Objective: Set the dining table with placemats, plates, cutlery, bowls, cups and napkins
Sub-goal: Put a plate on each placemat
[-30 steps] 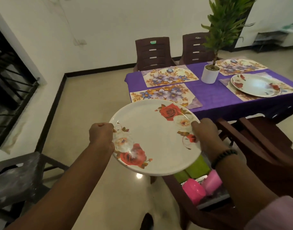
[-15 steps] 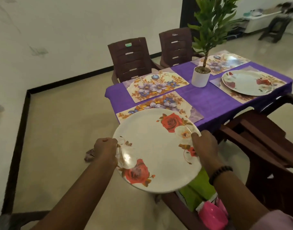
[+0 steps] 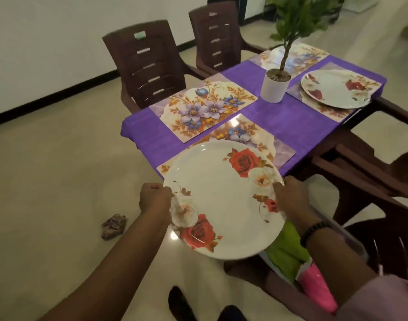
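On the purple table [image 3: 291, 126] lie four placemats and one plate [image 3: 335, 89]; left hand [image 3: 154, 196] and right hand [image 3: 291, 193] grip another plate [image 3: 224, 198].

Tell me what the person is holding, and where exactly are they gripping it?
A rose-patterned plate, held by its rim: left hand on the left edge, right hand on the right edge.

A potted plant [image 3: 276, 88] stands on the purple tablecloth [image 3: 291, 121]; brown chairs [image 3: 149, 66] surround it.
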